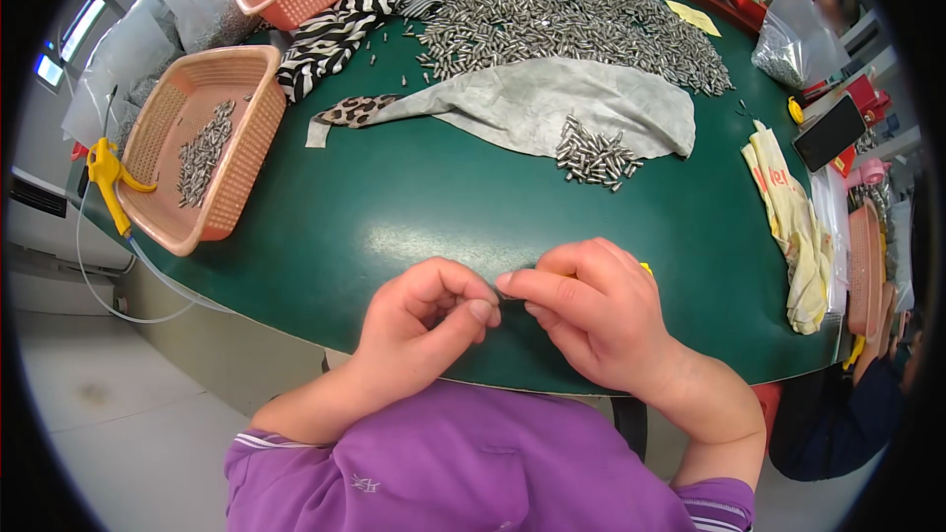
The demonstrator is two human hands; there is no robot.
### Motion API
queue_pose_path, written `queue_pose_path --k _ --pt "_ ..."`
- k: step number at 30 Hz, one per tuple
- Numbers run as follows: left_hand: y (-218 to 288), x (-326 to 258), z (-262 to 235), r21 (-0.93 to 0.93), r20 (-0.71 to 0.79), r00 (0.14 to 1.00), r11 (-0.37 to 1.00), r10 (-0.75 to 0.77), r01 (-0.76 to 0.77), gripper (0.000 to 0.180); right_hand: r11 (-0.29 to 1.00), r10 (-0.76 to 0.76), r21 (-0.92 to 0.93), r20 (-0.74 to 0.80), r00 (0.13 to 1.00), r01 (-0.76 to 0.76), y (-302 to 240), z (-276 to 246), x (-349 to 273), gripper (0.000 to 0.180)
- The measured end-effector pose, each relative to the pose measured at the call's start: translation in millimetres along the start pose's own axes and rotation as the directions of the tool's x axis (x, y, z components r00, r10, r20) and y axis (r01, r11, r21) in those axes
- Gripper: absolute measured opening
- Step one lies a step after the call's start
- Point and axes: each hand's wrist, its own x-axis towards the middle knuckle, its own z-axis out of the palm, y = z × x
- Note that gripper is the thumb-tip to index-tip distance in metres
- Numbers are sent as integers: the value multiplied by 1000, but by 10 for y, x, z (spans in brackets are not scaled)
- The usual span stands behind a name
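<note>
Left hand and right hand pinching a tiny part (barely visible), green table

Single head-worn fisheye view, looking steeply down from above the person's own chest, close over both hands at the near edge of a green table — facing forward across it, far rim bent by the lens, pink baskets at left — no second view.

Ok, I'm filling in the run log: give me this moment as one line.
left hand: pinching small part | right hand: fingertips meeting left, yellow bit behind | table: pins pile on cloth | basket: some pins
</note>
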Motion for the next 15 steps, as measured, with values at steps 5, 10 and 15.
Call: queue_pose_path --k 5,10,15 --pt "-25 0 10 -39 -25 999 999 33 -34 5 999 -24 48 -7 1000 24 30 2 12 31" --pt "-22 -1 4 -42 -24 999 999 28 -29 6 994 -47 103 5 999 47 32 4 24 34" --pt "-12 -2 3 -58 -21 1000 998 16 -17 6 993 -62 97 5 998 62 32 7 27 35"
